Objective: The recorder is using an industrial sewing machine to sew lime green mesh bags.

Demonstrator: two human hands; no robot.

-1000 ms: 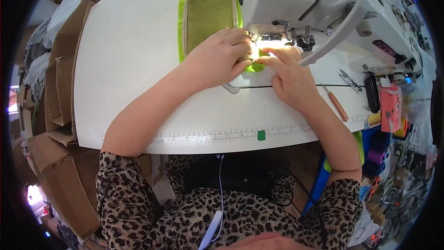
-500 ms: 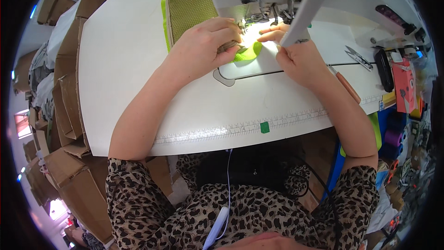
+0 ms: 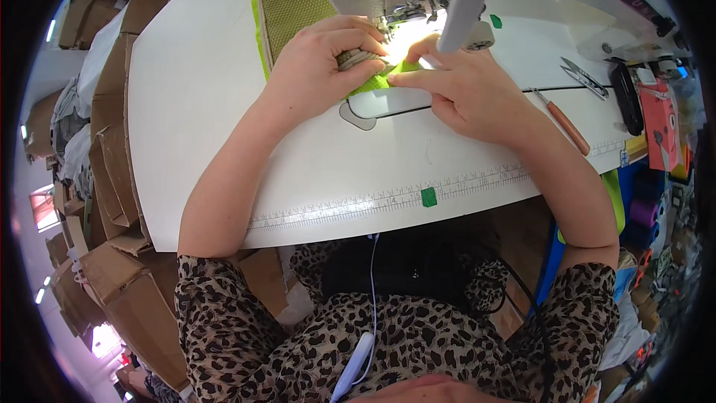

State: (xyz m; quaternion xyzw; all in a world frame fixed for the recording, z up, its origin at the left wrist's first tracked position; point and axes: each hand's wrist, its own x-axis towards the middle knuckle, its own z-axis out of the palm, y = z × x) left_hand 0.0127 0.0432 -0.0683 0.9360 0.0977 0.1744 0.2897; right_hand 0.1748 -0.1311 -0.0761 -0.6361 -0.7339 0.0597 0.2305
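An olive mesh fabric piece (image 3: 298, 11) with a lime green edge lies at the left of a white sewing machine (image 3: 459, 0). Its bunched part is gripped by my left hand (image 3: 317, 67), thumb and fingers closed beside the brightly lit needle area. Just right of it, my right hand (image 3: 470, 89) has its fingertips closed on the lime green fabric (image 3: 371, 85) close to the presser foot. Glare and my fingers hide the needle point and the seam.
Right of my right forearm lie a wooden-handled seam tool (image 3: 568, 128) and metal thread snips (image 3: 584, 78). A ruler strip (image 3: 358, 209) with a green tape piece (image 3: 429, 197) runs along the near table edge. Cardboard boxes (image 3: 112, 142) stand against the left side.
My right hand has shifted left and closer to my left hand, its fingers now on the lime green fabric edge. My left hand keeps its grip. The whole view has shifted slightly.
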